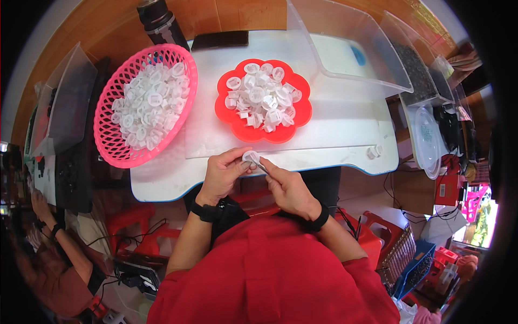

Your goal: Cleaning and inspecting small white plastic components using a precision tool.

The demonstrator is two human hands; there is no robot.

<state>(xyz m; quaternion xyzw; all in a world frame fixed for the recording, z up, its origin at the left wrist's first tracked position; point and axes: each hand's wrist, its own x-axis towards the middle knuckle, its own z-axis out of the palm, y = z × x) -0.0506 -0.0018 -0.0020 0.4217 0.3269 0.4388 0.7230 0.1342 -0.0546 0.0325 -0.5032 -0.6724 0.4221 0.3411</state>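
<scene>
My left hand (220, 174) pinches a small round white plastic part (251, 156) above the front edge of the table. Against that part's right side, the closed fingers of my right hand (291, 191) hold a thin dark tool (263, 168); its kind is too small to make out. Beyond my hands, a red flower-shaped tray (243, 134) carries a heap of similar white plastic parts (256, 95). A pink lattice basket (102, 137) to the left is filled with more of them.
A clear plastic bin (372, 78) stands at the back right. Along the back are a black flask (156, 24) and a dark flat phone-like object (220, 40). A few loose white parts (374, 152) lie near the right front corner. Another person's arm (70, 245) shows at far left.
</scene>
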